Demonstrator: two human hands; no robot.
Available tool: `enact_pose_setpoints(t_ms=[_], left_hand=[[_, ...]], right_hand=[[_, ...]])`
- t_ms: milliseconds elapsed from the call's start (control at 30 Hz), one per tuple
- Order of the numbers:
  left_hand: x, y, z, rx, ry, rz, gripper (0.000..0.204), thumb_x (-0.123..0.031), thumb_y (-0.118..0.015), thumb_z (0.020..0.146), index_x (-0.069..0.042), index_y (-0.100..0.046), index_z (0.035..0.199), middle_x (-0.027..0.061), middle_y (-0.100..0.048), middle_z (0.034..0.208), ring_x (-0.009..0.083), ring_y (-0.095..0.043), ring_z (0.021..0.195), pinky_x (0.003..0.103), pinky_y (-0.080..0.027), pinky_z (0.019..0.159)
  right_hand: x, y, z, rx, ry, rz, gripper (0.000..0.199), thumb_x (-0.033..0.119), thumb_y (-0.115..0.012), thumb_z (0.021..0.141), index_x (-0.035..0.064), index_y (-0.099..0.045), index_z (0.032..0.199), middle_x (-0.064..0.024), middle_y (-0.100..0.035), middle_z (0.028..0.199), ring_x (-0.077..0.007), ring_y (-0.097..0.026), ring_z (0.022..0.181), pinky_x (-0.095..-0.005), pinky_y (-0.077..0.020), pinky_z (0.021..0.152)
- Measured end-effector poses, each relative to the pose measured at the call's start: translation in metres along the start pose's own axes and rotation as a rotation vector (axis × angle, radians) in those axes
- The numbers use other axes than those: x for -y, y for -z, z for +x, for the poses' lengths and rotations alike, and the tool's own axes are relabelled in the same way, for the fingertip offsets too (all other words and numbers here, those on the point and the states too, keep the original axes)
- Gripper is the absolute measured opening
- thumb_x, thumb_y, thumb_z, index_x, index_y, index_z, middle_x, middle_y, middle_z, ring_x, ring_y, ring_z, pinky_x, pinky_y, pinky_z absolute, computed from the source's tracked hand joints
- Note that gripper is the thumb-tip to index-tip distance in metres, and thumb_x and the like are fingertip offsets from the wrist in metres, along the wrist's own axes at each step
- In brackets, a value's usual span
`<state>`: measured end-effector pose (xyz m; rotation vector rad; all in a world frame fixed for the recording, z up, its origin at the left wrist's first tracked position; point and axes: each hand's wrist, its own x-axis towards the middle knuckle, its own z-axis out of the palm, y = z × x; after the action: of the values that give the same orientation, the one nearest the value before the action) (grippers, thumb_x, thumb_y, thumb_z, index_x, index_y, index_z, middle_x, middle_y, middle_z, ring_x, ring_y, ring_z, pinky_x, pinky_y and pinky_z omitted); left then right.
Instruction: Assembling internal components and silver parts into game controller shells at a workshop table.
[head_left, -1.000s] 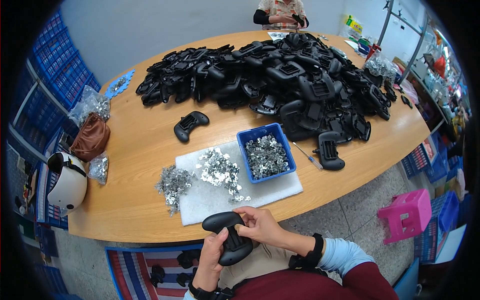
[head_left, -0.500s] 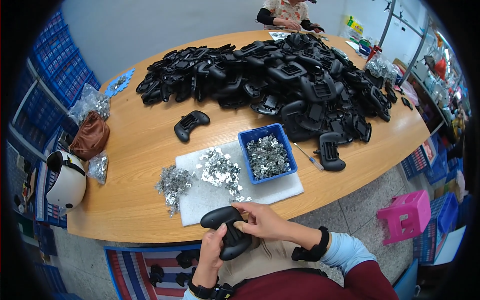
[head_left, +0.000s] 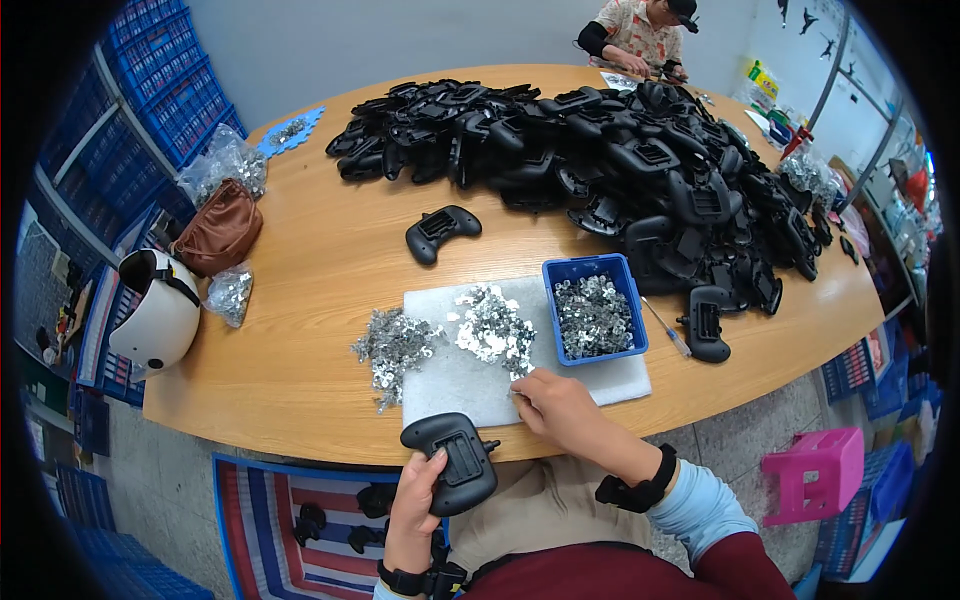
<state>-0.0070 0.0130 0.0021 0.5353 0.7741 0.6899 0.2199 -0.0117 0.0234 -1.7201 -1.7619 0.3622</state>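
My left hand is closed round one grip of a black game controller housing, its recessed slot facing up, over the table's near edge. My right hand is off the housing, fingertips pinched together at the near end of a pile of small shiny metal pieces. Whether a piece is between those fingertips is too small to make out. The pile lies on a white foam sheet. Beside it is a duller grey pile of small metal parts, partly on the wood.
A blue bin of small metal parts stands on the foam, with a screwdriver beside it. A large heap of black housings covers the table's far half. A white helmet is at left. A co-worker sits opposite.
My right hand has left the controller housing and reached forward to the shiny metal pieces. The left hand still holds the housing. The whole view has shifted, so the table appears further right.
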Motion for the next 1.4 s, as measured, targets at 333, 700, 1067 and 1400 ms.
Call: enact_pose_setpoints(t_ms=[333,700,1067,1400], left_hand=[[0.007,-0.002,0.005,0.000,-0.036,0.030,0.030,-0.008,-0.055,0.087,0.000,-0.045,0.114,0.0131,-0.059,0.105,0.0196,-0.061,0.092,0.034,-0.052,0.078],[0.012,-0.023,0.015,0.009,-0.005,0.059,0.030,-0.008,-0.057,0.086,0.000,-0.045,0.112,0.0121,-0.059,0.102,0.0177,-0.061,0.089,0.033,-0.052,0.076],[0.014,-0.045,0.026,0.094,0.027,0.100,0.032,-0.006,-0.056,0.086,0.000,-0.045,0.116,0.0114,-0.059,0.106,0.0177,-0.060,0.092,0.032,-0.051,0.080],[0.027,-0.114,0.072,0.185,0.024,0.069,0.034,-0.012,-0.057,0.087,-0.002,-0.044,0.117,0.0089,-0.056,0.108,0.0151,-0.059,0.094,0.030,-0.051,0.080]], right_hand=[[-0.039,0.089,0.013,-0.143,-0.222,-0.180,0.010,0.013,-0.059,0.073,0.0041,-0.063,0.075,-0.0106,-0.059,0.072,-0.0276,-0.059,0.069,-0.0386,-0.0466,0.062],[-0.039,0.085,0.042,0.216,-0.163,-0.348,0.014,0.017,-0.063,0.066,0.0043,-0.065,0.072,-0.0114,-0.059,0.073,-0.0282,-0.058,0.075,-0.0372,-0.0461,0.065],[-0.057,0.079,0.046,0.119,-0.090,-0.367,0.015,0.019,-0.064,0.059,0.0052,-0.065,0.065,-0.0121,-0.061,0.070,-0.0294,-0.060,0.068,-0.0377,-0.0475,0.062],[-0.070,0.097,0.046,-0.004,-0.117,-0.433,0.037,0.028,-0.071,0.066,0.0087,-0.061,0.096,-0.0110,-0.057,0.088,-0.0284,-0.058,0.080,-0.0371,-0.0472,0.069]])
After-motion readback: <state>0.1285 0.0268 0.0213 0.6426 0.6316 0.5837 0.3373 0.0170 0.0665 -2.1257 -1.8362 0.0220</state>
